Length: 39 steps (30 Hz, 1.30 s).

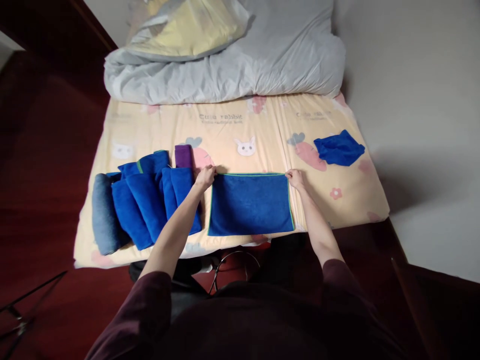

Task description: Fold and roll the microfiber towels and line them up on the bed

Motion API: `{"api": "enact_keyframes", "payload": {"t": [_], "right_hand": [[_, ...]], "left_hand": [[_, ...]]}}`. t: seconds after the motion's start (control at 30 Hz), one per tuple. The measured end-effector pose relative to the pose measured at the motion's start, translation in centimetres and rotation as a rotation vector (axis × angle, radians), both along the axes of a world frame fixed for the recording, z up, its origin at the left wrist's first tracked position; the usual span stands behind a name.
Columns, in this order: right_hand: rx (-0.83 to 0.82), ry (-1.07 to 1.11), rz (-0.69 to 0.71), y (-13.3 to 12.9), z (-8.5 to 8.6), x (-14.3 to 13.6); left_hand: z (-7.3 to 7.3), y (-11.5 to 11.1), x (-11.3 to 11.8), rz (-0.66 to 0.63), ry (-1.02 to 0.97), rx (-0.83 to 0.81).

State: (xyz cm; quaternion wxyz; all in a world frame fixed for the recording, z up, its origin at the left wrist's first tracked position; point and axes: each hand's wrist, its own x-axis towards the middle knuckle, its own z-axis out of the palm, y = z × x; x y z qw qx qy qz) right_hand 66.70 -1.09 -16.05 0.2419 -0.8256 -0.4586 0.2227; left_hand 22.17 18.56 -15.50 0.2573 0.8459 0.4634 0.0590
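Note:
A blue towel (pixel 250 205) with green edging lies flat as a rectangle near the front edge of the bed. My left hand (pixel 206 177) pinches its far left corner, and my right hand (pixel 295 178) pinches the far right corner. Left of my left forearm, several rolled or folded blue towels (pixel 137 210) lie bunched together. Among them are a grey-blue roll (pixel 105 212) at the outer left and a purple one (pixel 183 156) at the back. One crumpled blue cloth (pixel 339 148) lies apart on the right.
The bed (pixel 240 115) has a cream sheet printed with rabbits and carrots. Across its far end is a bunched grey quilt (pixel 225 75) with a yellow part. A pale wall (pixel 420 125) stands at the right. Thin dark legs of a stand (pixel 22 320) are on the floor at lower left.

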Motion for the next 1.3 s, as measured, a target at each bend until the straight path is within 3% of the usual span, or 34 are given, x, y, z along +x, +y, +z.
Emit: {"api": "enact_keyframes", "payload": {"t": [0.13,0.37,0.47,0.57,0.67,0.73,0.83,0.9,1.03,1.1,1.2,1.3], "right_hand": [[0.016,-0.023,-0.005,0.4,-0.4,0.2],[-0.043,-0.069,0.178,1.1,-0.4,-0.1],[-0.156,-0.13,0.188,1.9,0.5,-0.1],[-0.117,-0.27,0.092,2.4,1.5,-1.7],[0.017,-0.391,0.028,1.7,1.7,-6.2],[0.102,-0.397,0.119,0.4,1.2,-10.1],[0.151,-0.342,0.443,-1.8,-0.1,-13.9],[0.106,-0.324,0.478,-2.5,-0.9,-13.7],[0.015,-0.345,0.228,-1.2,-1.0,-10.8],[0.018,-0.36,0.155,-1.0,-0.4,-11.4],[0.103,-0.358,0.257,-3.9,0.3,-15.2],[0.135,-0.309,0.455,-9.7,-0.1,-18.3]], "left_hand": [[-0.1,0.4,0.6,0.062,-0.02,-0.016],[-0.2,1.5,1.5,-0.035,-0.05,-0.17],[-0.3,2.6,1.2,-0.036,0.05,-0.14],[0.0,2.2,1.7,0.101,0.068,-0.009],[0.5,-1.6,3.7,0.229,-0.022,0.208],[0.5,-5.4,5.2,0.143,-0.092,0.28],[-0.5,-9.9,6.1,-0.084,-0.114,0.226],[-1.4,-10.6,5.8,-0.079,-0.108,0.194],[-2.1,-8.6,5.6,0.1,-0.101,0.188],[-1.8,-9.0,6.2,0.152,-0.108,0.195],[-1.3,-13.2,6.3,0.044,-0.161,0.21],[-1.6,-18.9,3.7,-0.077,-0.184,0.204]]}}
